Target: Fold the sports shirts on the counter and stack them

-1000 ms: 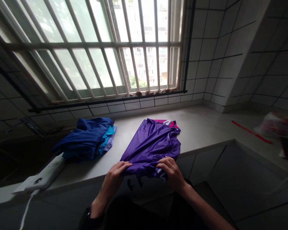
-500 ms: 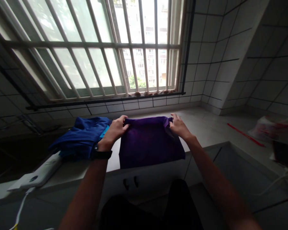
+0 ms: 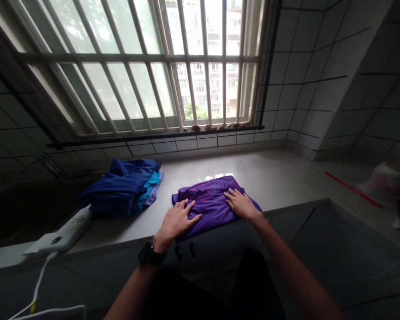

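A purple garment (image 3: pixel 211 195), folded into a low bundle, lies on the countertop at its front edge; its exact kind does not show. On its left part rests my left hand (image 3: pixel 178 221), palm down with the fingers spread. My right hand (image 3: pixel 240 202) lies flat on the right part, fingers stretched out. Neither hand grips the cloth. To the left sits a heap of blue clothes (image 3: pixel 126 184), with turquoise and lilac layers under the dark blue one.
A white power strip (image 3: pixel 58 238) with a cable lies at the counter's left front. Farther right are a red strip (image 3: pixel 353 190) and a clear plastic bag (image 3: pixel 383 180). Behind the countertop (image 3: pixel 273 173) stands a barred window (image 3: pixel 146 66). A dark sink area is at far left.
The far edge of the purple cloth, pinched by both hands before, is now folded toward me. My hands have let go, come nearer and lie flat on it.
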{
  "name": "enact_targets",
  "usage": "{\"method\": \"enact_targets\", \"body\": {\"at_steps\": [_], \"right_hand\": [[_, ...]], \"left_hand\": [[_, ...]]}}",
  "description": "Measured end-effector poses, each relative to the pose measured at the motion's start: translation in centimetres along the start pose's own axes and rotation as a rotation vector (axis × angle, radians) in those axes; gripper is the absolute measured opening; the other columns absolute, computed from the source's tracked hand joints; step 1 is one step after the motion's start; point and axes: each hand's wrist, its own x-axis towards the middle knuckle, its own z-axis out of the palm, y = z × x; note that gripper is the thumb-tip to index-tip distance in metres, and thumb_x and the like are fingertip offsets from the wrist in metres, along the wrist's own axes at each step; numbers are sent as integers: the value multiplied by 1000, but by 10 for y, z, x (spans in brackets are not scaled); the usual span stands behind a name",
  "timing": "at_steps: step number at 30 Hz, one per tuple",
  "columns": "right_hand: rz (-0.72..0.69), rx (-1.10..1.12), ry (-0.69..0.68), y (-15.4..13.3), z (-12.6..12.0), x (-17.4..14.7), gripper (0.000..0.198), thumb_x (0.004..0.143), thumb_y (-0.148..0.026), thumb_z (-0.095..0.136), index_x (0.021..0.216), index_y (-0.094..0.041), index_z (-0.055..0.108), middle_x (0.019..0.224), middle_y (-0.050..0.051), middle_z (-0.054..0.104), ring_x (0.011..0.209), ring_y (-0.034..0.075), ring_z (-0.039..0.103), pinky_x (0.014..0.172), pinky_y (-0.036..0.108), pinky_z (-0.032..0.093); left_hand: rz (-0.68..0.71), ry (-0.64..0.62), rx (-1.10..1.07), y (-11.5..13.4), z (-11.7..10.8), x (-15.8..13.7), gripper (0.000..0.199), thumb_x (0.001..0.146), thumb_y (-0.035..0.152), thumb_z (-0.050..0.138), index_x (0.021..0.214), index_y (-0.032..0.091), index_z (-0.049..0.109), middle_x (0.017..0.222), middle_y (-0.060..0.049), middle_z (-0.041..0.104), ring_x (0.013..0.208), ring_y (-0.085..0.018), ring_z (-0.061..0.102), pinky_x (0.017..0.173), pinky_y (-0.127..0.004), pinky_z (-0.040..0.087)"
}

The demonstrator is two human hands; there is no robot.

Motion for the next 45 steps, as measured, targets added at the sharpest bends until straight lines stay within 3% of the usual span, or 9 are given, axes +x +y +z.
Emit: {"method": "enact_targets", "body": {"at_steps": [8, 11, 15, 19, 24, 33, 38, 41, 45], "right_hand": [[-403, 165, 143, -30, -8, -30, 64, 91, -3, 49, 150, -25, 58, 158, 11, 55, 149, 26, 48, 126, 56, 34], [-628, 190, 160, -48, 30, -77, 81, 86, -11, 65, 161, -33, 43, 165, 8, 47, 153, 27, 42, 127, 54, 31], [-608, -6, 374, -54, 89, -91, 85, 86, -1, 57, 163, -32, 38, 168, 8, 42, 158, 27, 34, 128, 58, 25], [-586, -68, 609, -55, 123, -67, 60, 95, -2, 54, 146, -33, 58, 155, 5, 59, 147, 23, 49, 127, 54, 28], [-624, 150, 689, -62, 111, -63, 37, 100, -8, 48, 122, -27, 70, 133, 7, 72, 129, 22, 62, 120, 50, 39], [58, 448, 657, -37, -2, -30, 28, 103, -30, 45, 112, -20, 70, 98, 12, 72, 95, 29, 69, 90, 40, 55], [294, 350, 552, -7, -21, -27, 45, 98, -27, 51, 141, -13, 54, 125, 19, 67, 109, 30, 69, 96, 41, 54], [403, 253, 323, 4, -13, -40, 39, 102, -36, 51, 131, -13, 63, 114, 19, 71, 105, 31, 71, 93, 39, 55], [368, 191, 219, 0, -1, -34, 42, 98, -46, 60, 118, -11, 71, 114, 22, 74, 113, 34, 71, 99, 40, 54]], "left_hand": [[-30, 46, 94, 31, -28, -41, 60, 92, 71, 57, 104, 17, 81, 102, -17, 75, 99, -34, 71, 90, -45, 55], [204, 26, -33, 0, -31, -51, 56, 83, 63, 76, 122, 23, 76, 127, -15, 72, 119, -34, 67, 105, -48, 52], [413, 7, -61, -42, -17, -56, 82, 77, 32, 87, 152, 33, 53, 156, -10, 56, 140, -30, 55, 114, -49, 48], [411, 35, -22, -47, -10, -53, 59, 84, 7, 70, 139, 29, 64, 133, -9, 72, 117, -25, 68, 103, -43, 53], [430, 72, -141, -44, -33, -49, 43, 84, -1, 59, 115, 25, 74, 98, -4, 79, 92, -19, 72, 95, -37, 54], [183, 313, -142, 9, -101, 60, 41, 92, 16, 57, 131, 22, 68, 114, -8, 77, 115, -26, 68, 113, -45, 44], [65, 216, -145, 25, -65, 85, 58, 94, 28, 60, 150, 15, 51, 144, -19, 63, 134, -31, 59, 112, -42, 46], [-45, -21, -233, 16, -31, 74, 68, 90, 49, 68, 145, 11, 55, 138, -22, 67, 131, -34, 62, 110, -43, 48], [-110, -13, -445, 12, -10, 60, 56, 83, 39, 75, 132, 15, 61, 130, -18, 71, 123, -33, 67, 107, -43, 51]]}}
